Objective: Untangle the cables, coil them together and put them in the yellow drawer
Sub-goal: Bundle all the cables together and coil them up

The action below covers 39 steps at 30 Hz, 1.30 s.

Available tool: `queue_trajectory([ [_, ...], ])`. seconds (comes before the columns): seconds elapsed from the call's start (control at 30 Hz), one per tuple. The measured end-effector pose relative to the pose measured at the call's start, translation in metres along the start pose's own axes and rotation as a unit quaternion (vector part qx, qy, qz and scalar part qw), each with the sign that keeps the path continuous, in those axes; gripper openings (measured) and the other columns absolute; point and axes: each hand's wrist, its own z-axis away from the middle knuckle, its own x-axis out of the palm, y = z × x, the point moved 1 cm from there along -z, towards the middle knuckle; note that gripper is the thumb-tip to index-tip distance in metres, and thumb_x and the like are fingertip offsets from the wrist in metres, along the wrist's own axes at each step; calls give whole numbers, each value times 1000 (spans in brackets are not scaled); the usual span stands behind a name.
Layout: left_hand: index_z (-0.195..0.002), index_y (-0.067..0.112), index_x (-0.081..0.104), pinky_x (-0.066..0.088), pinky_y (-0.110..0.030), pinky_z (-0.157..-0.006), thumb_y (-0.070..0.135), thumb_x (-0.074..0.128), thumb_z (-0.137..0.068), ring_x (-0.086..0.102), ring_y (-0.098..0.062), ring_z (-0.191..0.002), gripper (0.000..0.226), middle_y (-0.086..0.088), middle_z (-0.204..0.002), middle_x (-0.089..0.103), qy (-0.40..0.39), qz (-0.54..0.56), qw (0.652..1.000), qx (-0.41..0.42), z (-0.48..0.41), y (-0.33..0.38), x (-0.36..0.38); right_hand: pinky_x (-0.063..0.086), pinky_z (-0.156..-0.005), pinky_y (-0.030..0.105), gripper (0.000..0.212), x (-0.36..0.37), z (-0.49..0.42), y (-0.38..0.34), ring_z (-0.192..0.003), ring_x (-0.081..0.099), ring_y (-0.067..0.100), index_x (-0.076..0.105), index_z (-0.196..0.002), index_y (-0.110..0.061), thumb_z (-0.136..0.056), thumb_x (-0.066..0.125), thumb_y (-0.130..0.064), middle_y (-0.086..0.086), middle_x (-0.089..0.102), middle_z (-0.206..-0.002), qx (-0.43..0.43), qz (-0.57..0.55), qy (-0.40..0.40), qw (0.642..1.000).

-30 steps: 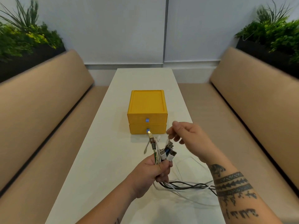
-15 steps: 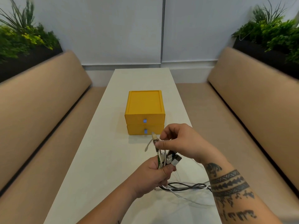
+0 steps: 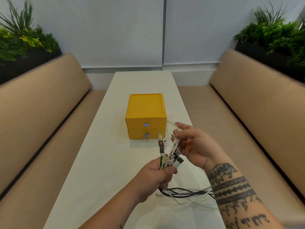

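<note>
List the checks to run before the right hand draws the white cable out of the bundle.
1. Left hand grips the cable bundle below the plugs: ok.
2. Right hand pinches the white cable: ok.
3. White cable free of the other cables: cannot tell.
4. Trailing lengths untangled: not ok, they cross on the table.
5. Yellow drawer unit open to receive the coil: not ok, both drawers are closed.

White table (image 3: 102,162), tan benches (image 3: 41,113) either side, planters with greenery (image 3: 24,42) behind
</note>
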Motion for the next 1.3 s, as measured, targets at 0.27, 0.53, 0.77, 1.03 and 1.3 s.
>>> queue_trajectory([
  [0.27, -92, 4, 55, 35, -24, -51, 28, 60, -86, 26, -12, -50, 25, 5, -57, 35, 17, 64, 998, 2, 1, -3, -2, 54, -58, 22, 17, 0, 2, -18, -69, 70, 16, 58, -118, -12, -102, 54, -13, 1, 73, -87, -181, -22, 85, 980],
  [0.53, -95, 4, 54, 46, -26, -59, 31, 59, -85, 34, -13, -47, 29, 3, -57, 40, 11, 46, 999, 3, 2, -2, 1, 54, -60, 24, 15, 20, 10, -14, -61, 69, 14, 61, -98, -28, -98, 60, -13, -2, 75, -81, -334, 270, 89, 899],
  [0.77, -94, 6, 55, 40, -29, -63, 30, 59, -86, 33, -11, -48, 25, 4, -58, 41, -1, 13, 1000, 2, 5, -2, 3, 59, -76, 44, 21, 20, 7, -16, -67, 72, 17, 58, -103, -33, -97, 60, -13, 0, 75, -82, -317, 320, 36, 892],
  [1.03, -96, 5, 56, 42, -28, -58, 25, 61, -93, 28, -15, -51, 21, 3, -58, 38, 39, 38, 998, -22, -1, -4, 0, 59, -79, 45, 21, 24, 8, -12, -70, 72, 15, 58, -108, -32, -96, 63, -15, -6, 73, -84, -351, 329, 13, 877],
  [1.3, -91, 9, 54, 39, -33, -60, 22, 50, -100, 30, -14, -48, 17, 2, -58, 30, 82, 223, 971, -28, -13, 2, -8, 46, -76, 20, 22, 6, -5, 16, -90, 63, -1, 60, -121, -34, -99, 56, -35, -14, 68, -101, -259, 419, 53, 869],
])
